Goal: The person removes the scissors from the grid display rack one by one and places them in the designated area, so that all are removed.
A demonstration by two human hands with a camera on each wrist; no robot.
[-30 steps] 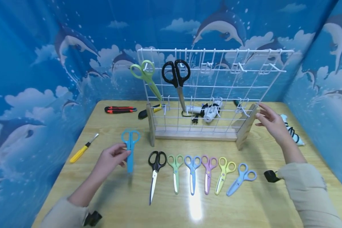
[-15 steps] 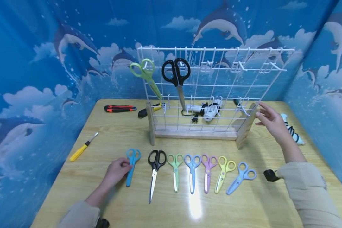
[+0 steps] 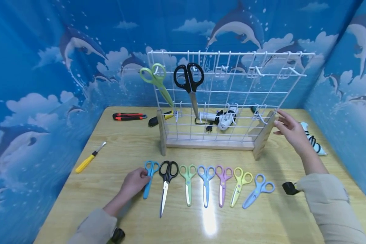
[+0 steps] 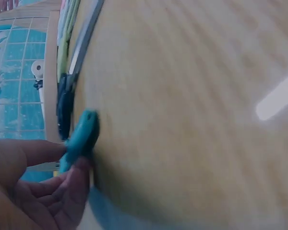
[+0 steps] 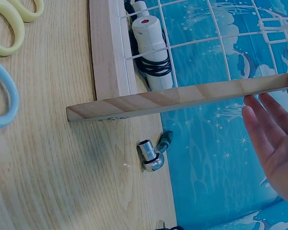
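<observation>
My left hand (image 3: pixel 135 183) pinches a pair of blue scissors (image 3: pixel 147 191) by its side, low at the table. In the left wrist view the thumb and fingers grip the teal-looking scissors (image 4: pixel 84 134). Just to their right lies a pair of black-handled scissors (image 3: pixel 166 178). My right hand (image 3: pixel 289 130) touches the right wooden upright (image 3: pixel 265 135) of a white wire rack (image 3: pixel 218 91); in the right wrist view its extended fingertips rest against that upright (image 5: pixel 182 98). Green scissors (image 3: pixel 161 86) and black scissors (image 3: pixel 189 86) hang from hooks on the rack.
Right of the black scissors lie green (image 3: pixel 187 186), blue (image 3: pixel 206 186), purple (image 3: pixel 222 186), yellow (image 3: pixel 238 186) and light blue scissors (image 3: pixel 256 193). A yellow screwdriver (image 3: pixel 86 162), a red-black utility knife (image 3: pixel 128 117) and a yellow-black cutter (image 3: pixel 155 121) lie left. A corded white tool (image 3: pixel 227 118) sits behind the rack.
My left hand has lowered the blue scissors toward me to the table, then shifted them right, close beside the black pair. The right hand stays at the upright.
</observation>
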